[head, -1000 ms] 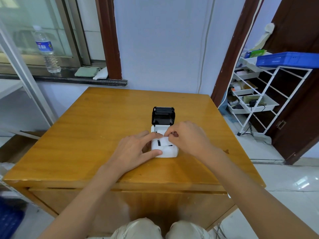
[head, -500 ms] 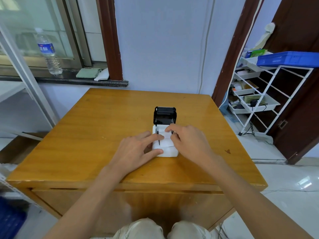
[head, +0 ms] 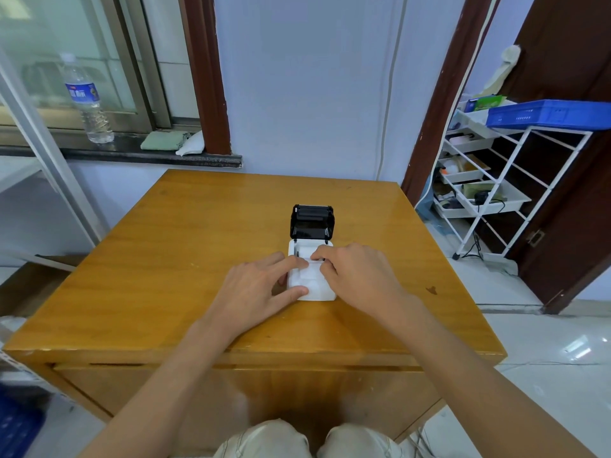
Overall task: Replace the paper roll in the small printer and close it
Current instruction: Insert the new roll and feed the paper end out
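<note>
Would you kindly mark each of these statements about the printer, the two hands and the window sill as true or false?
1. The printer's black lid stands open. True.
2. The printer sits on the floor beside the rack. False: it sits on the wooden table.
3. Both hands are on the printer's white body. True: the left hand holds its left side and the right hand reaches in from the right.
4. A water bottle stands on the table. False: it stands on the window sill.
5. The right hand is holding the lid. False: its fingertips are at the white body, below the lid.
</note>
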`<state>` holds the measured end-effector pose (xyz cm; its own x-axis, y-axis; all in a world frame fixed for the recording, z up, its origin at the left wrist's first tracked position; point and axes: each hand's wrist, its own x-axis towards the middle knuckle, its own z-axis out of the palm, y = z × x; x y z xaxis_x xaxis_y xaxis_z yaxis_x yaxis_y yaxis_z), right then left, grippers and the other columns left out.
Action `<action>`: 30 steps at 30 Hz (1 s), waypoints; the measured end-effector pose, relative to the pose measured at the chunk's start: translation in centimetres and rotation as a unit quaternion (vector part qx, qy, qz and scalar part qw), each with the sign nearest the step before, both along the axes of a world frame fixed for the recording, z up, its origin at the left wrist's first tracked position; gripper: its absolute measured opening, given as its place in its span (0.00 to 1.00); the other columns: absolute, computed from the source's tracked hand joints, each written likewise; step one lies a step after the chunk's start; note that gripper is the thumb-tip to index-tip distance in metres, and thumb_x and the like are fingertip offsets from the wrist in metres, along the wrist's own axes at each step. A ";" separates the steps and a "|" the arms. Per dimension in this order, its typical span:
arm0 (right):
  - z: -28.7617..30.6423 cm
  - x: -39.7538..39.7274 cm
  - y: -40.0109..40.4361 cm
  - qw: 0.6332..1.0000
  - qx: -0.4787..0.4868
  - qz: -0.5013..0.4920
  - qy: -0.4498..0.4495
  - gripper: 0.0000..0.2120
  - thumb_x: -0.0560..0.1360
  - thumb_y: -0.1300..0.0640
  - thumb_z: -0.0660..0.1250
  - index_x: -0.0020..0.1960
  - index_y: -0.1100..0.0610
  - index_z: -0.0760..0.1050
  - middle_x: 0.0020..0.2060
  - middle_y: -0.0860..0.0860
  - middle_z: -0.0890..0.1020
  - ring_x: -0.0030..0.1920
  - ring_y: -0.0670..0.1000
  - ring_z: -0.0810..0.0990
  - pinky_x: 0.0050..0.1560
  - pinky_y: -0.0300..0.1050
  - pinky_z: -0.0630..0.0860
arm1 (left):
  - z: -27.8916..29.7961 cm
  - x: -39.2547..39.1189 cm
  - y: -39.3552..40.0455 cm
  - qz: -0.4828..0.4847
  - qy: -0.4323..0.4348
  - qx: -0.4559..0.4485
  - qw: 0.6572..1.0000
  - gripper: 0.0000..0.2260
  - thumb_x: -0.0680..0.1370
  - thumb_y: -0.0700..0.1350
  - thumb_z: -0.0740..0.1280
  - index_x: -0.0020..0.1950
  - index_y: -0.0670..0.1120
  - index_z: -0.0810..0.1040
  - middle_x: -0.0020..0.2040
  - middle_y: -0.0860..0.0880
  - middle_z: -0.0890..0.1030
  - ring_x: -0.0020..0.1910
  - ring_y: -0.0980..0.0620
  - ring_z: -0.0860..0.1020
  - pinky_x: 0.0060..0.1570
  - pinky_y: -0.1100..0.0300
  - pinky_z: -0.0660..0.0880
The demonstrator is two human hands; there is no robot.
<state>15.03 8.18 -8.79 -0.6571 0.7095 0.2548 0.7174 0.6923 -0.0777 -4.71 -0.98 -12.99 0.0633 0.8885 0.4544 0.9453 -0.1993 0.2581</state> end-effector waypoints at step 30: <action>1.3 -2.0 3.4 0.993 -0.020 0.035 0.107 0.10 0.84 0.47 0.63 0.59 0.50 0.78 0.54 0.50 0.76 0.57 0.52 0.76 0.48 0.51 0.79 | 0.0 -0.2 0.0 -0.008 0.001 -0.004 1.000 0.18 0.80 0.67 0.60 0.64 0.61 0.76 0.42 0.60 0.75 0.35 0.58 0.76 0.30 0.54 0.75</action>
<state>13.07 11.57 -7.49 -0.6393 0.6759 0.3666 0.6316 0.7335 -0.2510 -4.87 -0.98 -12.98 0.0791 0.8909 0.4473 0.9428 -0.2126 0.2569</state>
